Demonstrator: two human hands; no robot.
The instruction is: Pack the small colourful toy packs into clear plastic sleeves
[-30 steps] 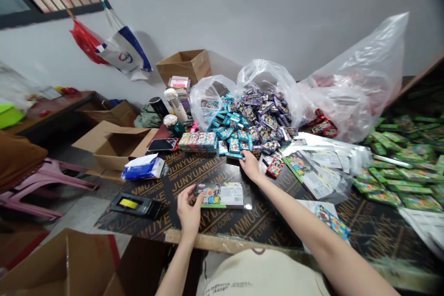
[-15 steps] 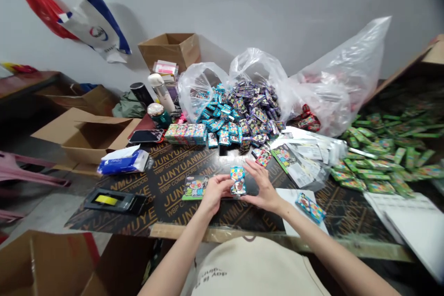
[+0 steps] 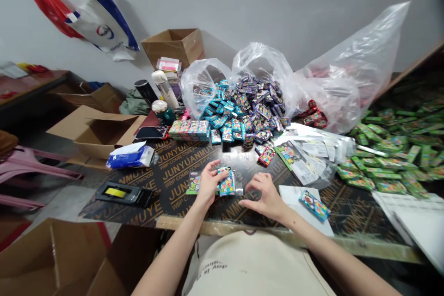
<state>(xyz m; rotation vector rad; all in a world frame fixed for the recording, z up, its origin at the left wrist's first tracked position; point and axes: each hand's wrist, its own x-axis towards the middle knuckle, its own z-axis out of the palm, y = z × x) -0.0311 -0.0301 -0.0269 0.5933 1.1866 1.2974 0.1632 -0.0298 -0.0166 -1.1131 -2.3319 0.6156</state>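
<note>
Since the right hand (image 3: 265, 196) let go, fingers loosely spread, left hand (image 3: 207, 184) alone pinches the packet (image 3: 227, 184); card (image 3: 192, 184) underneath mostly hidden.

Right hand (image 3: 265, 196): off the small box (image 3: 227, 182) now, drawn back nearer and to the right, fingers loose.
Left hand (image 3: 208, 185): grips the small box alone, shifted slightly left over the flat packet (image 3: 193, 183).

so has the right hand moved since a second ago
Yes. The right hand was up at the pile of boxes; it has drawn back toward the near table edge, beside the pack in the left hand.
</note>
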